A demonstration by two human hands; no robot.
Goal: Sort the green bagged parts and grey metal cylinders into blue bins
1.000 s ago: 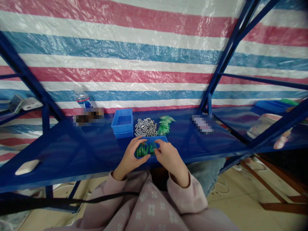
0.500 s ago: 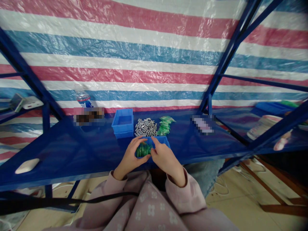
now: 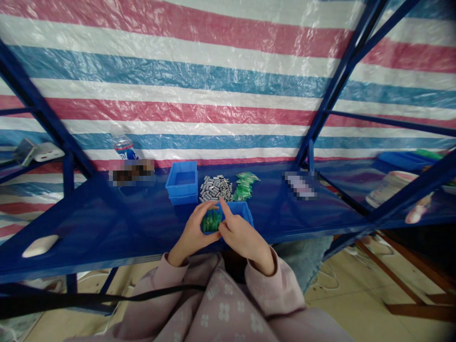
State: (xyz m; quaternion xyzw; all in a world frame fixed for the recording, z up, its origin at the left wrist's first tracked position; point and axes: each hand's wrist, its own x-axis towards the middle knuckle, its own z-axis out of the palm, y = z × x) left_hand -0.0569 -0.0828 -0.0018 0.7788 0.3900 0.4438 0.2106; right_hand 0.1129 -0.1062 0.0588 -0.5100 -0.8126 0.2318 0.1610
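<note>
Head view: left hand point(image 3: 192, 232) and right hand point(image 3: 239, 234) pinched green plastic pieces point(image 3: 211, 221) over small blue plastic bin point(image 3: 245, 210); bottle label point(image 3: 125, 153) was unreadable.

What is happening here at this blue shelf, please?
A person in pink sleeves sits at a blue shelf. Both hands meet over a small blue bin that holds green pieces. The left hand curls around the bin's left side, and the right hand points a finger into it. Behind the bin lie a pile of grey metal pieces, a pile of green packets and a second blue bin.
</note>
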